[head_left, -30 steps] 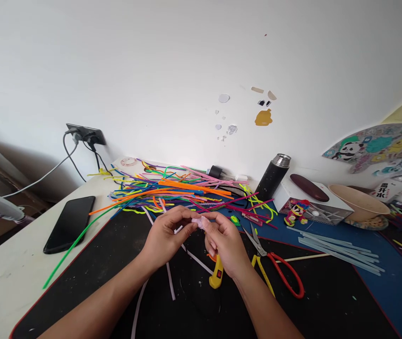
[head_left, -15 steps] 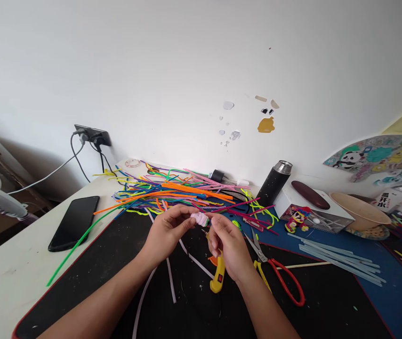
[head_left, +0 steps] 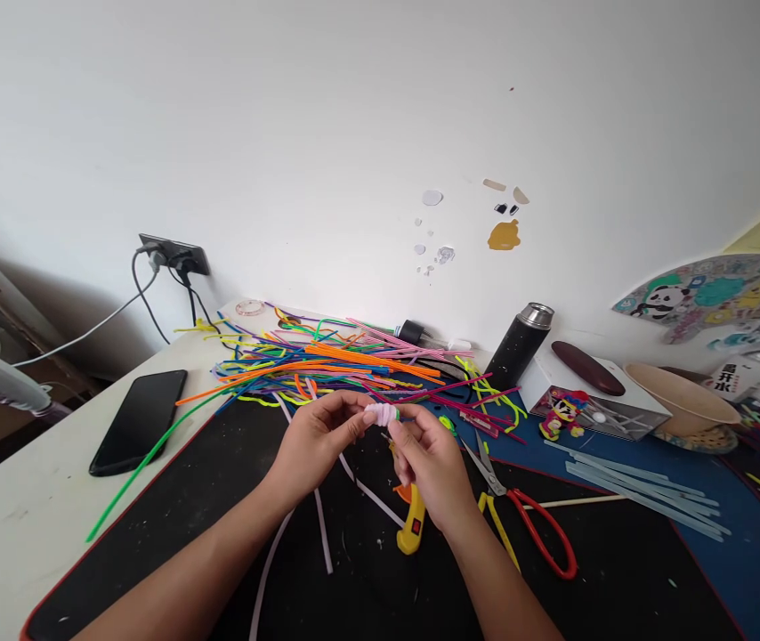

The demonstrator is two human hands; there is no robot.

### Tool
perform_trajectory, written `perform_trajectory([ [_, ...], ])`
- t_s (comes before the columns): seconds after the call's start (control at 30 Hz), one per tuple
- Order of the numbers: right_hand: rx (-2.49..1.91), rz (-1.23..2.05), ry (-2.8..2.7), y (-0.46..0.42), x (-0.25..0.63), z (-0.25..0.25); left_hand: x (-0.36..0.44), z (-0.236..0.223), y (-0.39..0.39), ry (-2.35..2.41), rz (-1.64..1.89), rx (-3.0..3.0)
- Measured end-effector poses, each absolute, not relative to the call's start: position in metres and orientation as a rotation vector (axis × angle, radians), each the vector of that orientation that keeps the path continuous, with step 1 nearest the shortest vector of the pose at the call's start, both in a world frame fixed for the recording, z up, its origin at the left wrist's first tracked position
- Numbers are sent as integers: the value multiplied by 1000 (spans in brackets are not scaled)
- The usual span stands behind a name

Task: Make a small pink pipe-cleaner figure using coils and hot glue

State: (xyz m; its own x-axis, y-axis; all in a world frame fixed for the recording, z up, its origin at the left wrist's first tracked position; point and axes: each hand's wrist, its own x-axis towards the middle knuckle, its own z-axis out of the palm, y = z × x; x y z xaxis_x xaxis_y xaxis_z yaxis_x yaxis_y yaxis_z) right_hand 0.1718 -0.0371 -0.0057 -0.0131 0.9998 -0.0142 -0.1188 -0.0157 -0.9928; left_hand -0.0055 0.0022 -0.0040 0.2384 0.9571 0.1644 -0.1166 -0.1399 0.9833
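Note:
A small coil of pale pink pipe cleaner (head_left: 384,415) is pinched between my two hands above the black mat (head_left: 193,570). My left hand (head_left: 317,438) grips its left end with thumb and forefinger. At the other end, where a bit of green shows, my right hand (head_left: 430,458) closes on it. Long pale lilac pipe cleaners (head_left: 324,534) lie on the mat below. Just under my right hand is a yellow utility knife (head_left: 412,525), partly hidden. Open scissors with red handles (head_left: 540,530) rest to its right.
A heap of coloured pipe cleaners (head_left: 327,356) spreads along the wall. A phone (head_left: 140,423) lies at left. To the right stand a black thermos (head_left: 520,343), a white box (head_left: 634,414), a small figurine (head_left: 561,417) and a bowl (head_left: 687,396). Translucent glue sticks (head_left: 647,494) lie before them.
My right thumb and fingers have shifted their hold, and the pink coil now sits level with more of it in view. My left hand has barely moved.

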Motion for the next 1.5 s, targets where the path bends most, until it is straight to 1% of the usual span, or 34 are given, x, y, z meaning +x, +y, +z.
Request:
perform_trajectory([
  [0.17,-1097,1328,-1118,-36,173,-6,-4,-1,0,827,1180,1365],
  [0.4,-1088,1343,-1101,-36,174,-8,-6,1,1,637,1201,1337],
  [0.7,-1027,1339,-1030,-36,175,-6,-8,2,3,725,1150,1225],
  [1.17,-1099,1312,-1057,-36,175,-2,-4,0,2,751,1122,1285],
  [1.5,-1100,1307,-1060,-34,177,-6,-6,6,-2,679,1144,1281],
])
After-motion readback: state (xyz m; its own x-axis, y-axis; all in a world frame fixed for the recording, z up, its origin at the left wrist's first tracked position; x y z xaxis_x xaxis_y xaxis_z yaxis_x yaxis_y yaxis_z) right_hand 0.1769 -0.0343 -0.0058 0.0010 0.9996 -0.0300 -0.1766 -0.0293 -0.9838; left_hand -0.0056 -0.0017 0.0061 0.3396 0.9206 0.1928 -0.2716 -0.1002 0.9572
